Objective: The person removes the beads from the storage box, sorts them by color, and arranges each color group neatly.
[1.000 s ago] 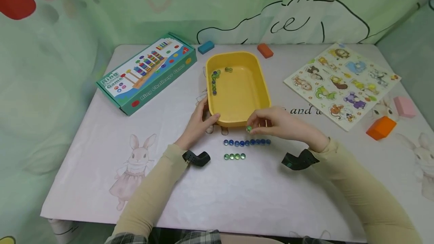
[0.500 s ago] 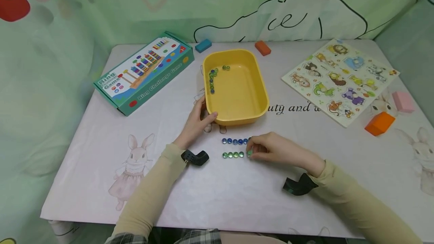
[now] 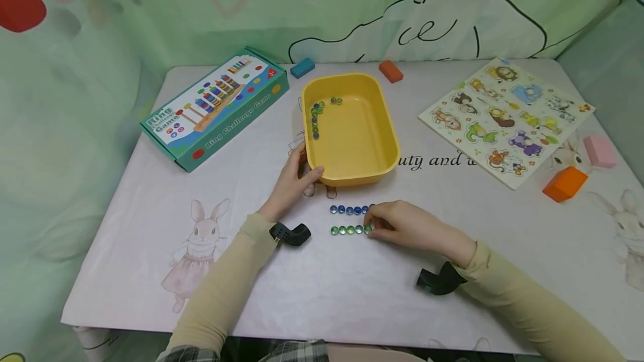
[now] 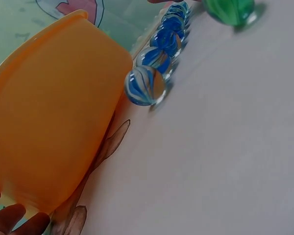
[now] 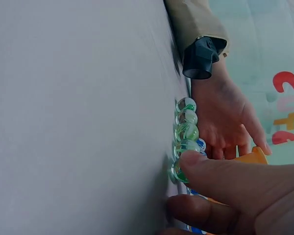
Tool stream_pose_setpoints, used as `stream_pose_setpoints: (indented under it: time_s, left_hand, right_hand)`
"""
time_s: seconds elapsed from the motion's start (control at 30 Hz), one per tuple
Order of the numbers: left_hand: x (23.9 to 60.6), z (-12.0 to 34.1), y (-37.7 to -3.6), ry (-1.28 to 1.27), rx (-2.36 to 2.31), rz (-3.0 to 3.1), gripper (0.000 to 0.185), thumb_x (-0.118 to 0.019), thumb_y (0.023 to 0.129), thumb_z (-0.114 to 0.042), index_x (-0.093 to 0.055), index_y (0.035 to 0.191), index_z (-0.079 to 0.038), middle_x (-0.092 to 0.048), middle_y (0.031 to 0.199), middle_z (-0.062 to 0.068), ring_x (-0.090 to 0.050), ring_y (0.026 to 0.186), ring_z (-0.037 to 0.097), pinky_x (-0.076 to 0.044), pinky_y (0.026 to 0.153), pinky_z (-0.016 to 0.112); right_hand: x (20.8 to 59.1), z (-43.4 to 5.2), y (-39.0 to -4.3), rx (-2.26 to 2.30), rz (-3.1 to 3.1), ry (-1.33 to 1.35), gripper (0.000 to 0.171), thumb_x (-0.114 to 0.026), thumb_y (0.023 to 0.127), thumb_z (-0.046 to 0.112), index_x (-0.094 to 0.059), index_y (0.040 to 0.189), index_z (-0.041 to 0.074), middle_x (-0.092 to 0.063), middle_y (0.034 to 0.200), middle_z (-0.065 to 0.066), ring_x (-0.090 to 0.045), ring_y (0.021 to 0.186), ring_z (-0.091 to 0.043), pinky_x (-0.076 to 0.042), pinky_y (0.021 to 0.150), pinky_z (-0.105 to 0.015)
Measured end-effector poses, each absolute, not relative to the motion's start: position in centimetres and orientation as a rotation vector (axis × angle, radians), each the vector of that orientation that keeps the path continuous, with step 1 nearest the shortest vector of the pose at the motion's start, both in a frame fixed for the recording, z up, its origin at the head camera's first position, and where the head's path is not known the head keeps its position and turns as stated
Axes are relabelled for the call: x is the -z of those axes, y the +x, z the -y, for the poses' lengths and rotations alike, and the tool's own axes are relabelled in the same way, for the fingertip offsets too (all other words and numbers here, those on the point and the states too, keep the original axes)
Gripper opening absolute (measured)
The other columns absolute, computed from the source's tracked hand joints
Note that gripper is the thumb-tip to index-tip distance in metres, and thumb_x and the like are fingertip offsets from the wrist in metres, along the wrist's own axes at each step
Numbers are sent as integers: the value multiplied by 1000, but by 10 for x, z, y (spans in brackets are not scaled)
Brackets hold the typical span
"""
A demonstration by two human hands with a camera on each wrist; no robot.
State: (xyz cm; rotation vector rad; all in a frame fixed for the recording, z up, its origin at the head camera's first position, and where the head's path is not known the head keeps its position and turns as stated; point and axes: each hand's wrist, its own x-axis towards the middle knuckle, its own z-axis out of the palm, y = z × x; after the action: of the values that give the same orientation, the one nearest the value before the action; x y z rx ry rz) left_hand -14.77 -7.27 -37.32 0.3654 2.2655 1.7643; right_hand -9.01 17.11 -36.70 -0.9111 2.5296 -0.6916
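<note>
My left hand (image 3: 290, 184) holds the near left corner of a yellow plastic tub (image 3: 354, 152), its thumb over the rim. Blue and green marbles (image 3: 315, 120) lie along the tub's left side, with a green pair near its far wall. My right hand (image 3: 410, 227) pinches a green marble (image 5: 178, 172) at the right end of a row of green marbles (image 3: 350, 230). In the right wrist view the thumb presses on this marble, which touches or nearly touches its neighbour. A row of blue marbles (image 3: 349, 210) runs behind the green one; my right hand hides its right end.
A green ring game box (image 3: 216, 108) lies at the back left. An animal picture board (image 3: 505, 122) is on the right, beside orange (image 3: 565, 184) and pink (image 3: 600, 152) blocks. Blue (image 3: 302, 68) and red-orange (image 3: 391, 71) blocks sit behind the tub.
My right hand has carried a green marble from the tub's near edge down to the green row, then slid it left against the row's end. My left hand has stayed on the tub.
</note>
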Motion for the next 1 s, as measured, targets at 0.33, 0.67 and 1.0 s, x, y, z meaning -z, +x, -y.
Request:
stream_pose_setpoints:
  time_s: [0.33, 0.67, 1.0]
  left_hand:
    - [373, 73, -148, 365, -1744, -2291, 68, -54, 93, -19, -15, 147, -4, -28, 148, 17, -25, 137, 25, -16, 114, 40]
    - [373, 74, -148, 372, -1751, -2284, 69, -54, 93, -20, -15, 147, -4, -29, 147, 17, -26, 136, 25, -16, 114, 40]
    - [374, 75, -148, 384, -1749, -2282, 69, -54, 93, -19, -14, 148, -5, -27, 149, 17, -25, 137, 25, -17, 114, 40]
  right_hand:
    - [367, -168, -90, 668, -2545, -889, 13, -67, 84, 20, -66, 94, 12, -50, 67, 13, -43, 60, 0, -40, 59, -18]
    - [339, -174, -107, 738, -2503, -941, 13, -65, 85, 16, -66, 98, 10, -63, 83, 7, -47, 64, -4, -42, 58, -19]
    - [303, -167, -146, 706, -2349, -1022, 15, -63, 88, 22, -65, 98, 11, -60, 78, 4, -52, 69, -9, -45, 63, -23]
